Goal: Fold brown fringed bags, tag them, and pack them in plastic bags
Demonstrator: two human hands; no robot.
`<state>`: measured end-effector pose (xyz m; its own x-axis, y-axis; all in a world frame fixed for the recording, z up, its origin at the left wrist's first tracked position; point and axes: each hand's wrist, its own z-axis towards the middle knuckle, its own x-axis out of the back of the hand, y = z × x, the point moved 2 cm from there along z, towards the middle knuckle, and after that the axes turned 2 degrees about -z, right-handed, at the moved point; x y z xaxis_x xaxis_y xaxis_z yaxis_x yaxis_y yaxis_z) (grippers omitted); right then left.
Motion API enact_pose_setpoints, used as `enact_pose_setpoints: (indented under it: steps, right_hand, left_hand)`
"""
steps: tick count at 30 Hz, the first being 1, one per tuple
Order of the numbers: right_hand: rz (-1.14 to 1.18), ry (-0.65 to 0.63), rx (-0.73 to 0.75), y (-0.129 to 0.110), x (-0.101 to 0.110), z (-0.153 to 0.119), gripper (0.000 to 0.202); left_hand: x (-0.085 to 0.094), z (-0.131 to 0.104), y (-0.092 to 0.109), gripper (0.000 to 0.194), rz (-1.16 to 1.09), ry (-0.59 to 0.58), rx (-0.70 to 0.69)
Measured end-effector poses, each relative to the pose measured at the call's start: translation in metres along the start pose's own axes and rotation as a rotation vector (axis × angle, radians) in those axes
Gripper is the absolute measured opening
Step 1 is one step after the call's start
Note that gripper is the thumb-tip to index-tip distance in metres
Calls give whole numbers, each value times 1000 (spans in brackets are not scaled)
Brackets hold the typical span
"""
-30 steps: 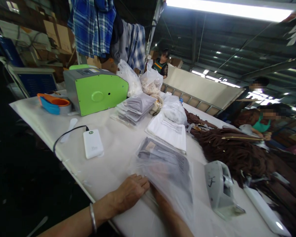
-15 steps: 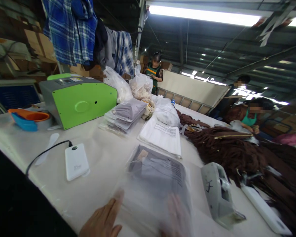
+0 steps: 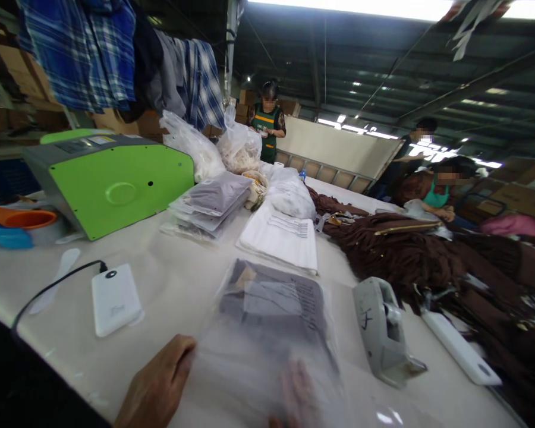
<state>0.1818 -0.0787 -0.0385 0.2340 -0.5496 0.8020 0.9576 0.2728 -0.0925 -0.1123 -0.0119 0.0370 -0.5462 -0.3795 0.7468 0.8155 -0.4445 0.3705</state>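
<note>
A clear plastic bag (image 3: 232,351) with a folded dark grey garment (image 3: 314,297) inside lies on the table in front of me. Printed lines and a pale card show through its far end. My left hand (image 3: 158,383) is closed at the bag's left edge, pinching the film between thumb and fingers. Behind the cloudy plastic, my right hand (image 3: 296,386) is stretched out flat with its fingers extended, at the bag's near end. Whether it lies inside the bag or beneath a loose layer of film, I cannot tell.
A tape dispenser (image 3: 378,333) stands right of the bag. Beyond are white printed bags (image 3: 280,238), packed garments (image 3: 214,199) and a green machine (image 3: 120,184). A corded white power bank (image 3: 116,300) lies left, brown garments (image 3: 383,249) right. Several people work farther back.
My left hand has gone from fingers laid out on the plastic to a closed grip at its left edge. The right hand stays behind the film. The view has shifted slightly.
</note>
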Motion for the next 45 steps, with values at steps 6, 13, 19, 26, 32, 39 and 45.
enact_pose_setpoints:
  steps: [6, 13, 19, 26, 32, 39, 45]
  right_hand:
    - [103, 41, 190, -31, -3, 78, 69]
    - [16, -68, 59, -25, -28, 97, 83]
    - [44, -72, -40, -19, -33, 88, 84]
    - [12, -130, 48, -3, -27, 111, 86]
    - [26, -129, -156, -1, -42, 96, 85]
    - [-169, -251, -163, -32, -28, 106, 76]
    - [-121, -460, -112, -52, -25, 136, 65]
  left_hand:
    - [12, -16, -4, 20, 114, 42, -99]
    - [6, -14, 13, 32, 142, 186, -284]
    - [10, -20, 13, 33, 48, 125, -258]
    - [1, -28, 4, 30, 15, 130, -242]
    - [-3, -29, 3, 31, -23, 85, -214]
    - [-3, -30, 3, 25, -77, 79, -224]
    - [0, -35, 3, 28, -129, -16, -233]
